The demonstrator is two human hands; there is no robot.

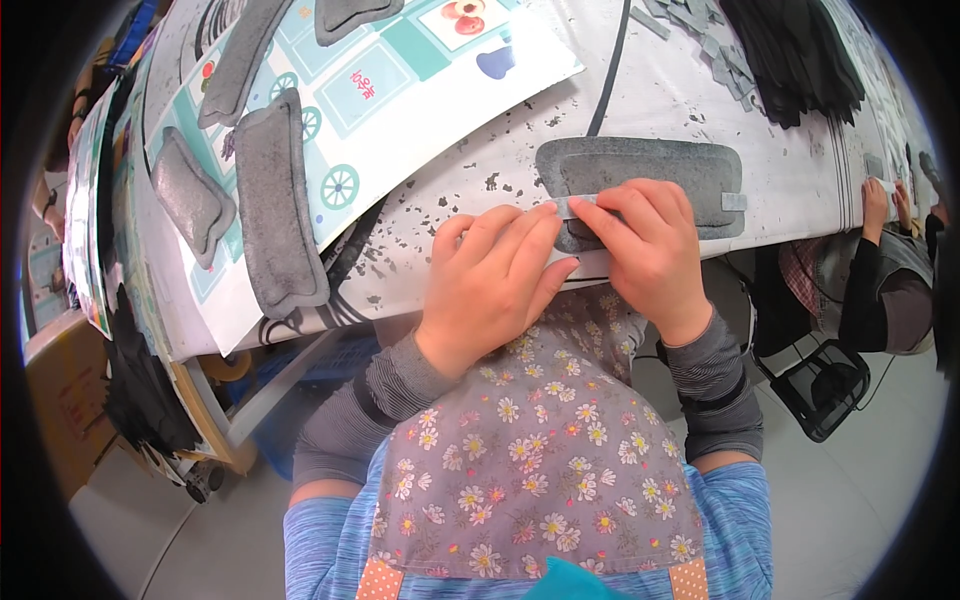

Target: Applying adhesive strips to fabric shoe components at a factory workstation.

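A dark grey padded fabric piece [645,165] with rounded corners lies near the table's front edge. A small light grey strip [577,207] sits across its left end. My left hand [490,275] reaches over from the left, its fingertips pressed on the strip's left part, the thumb lower down. My right hand [648,245] has curled fingers, with the fingertips gripping the strip's other end. What lies beneath the fingers is hidden. A second light grey tab [734,202] is fixed on the piece's right end.
On the left, several grey padded pieces [280,205] lie on a printed sheet [450,110]. At the back right are a pile of grey tabs [705,45] and black strips [790,55]. Another person's hand [874,205] shows at the far right, near a black stool [825,385].
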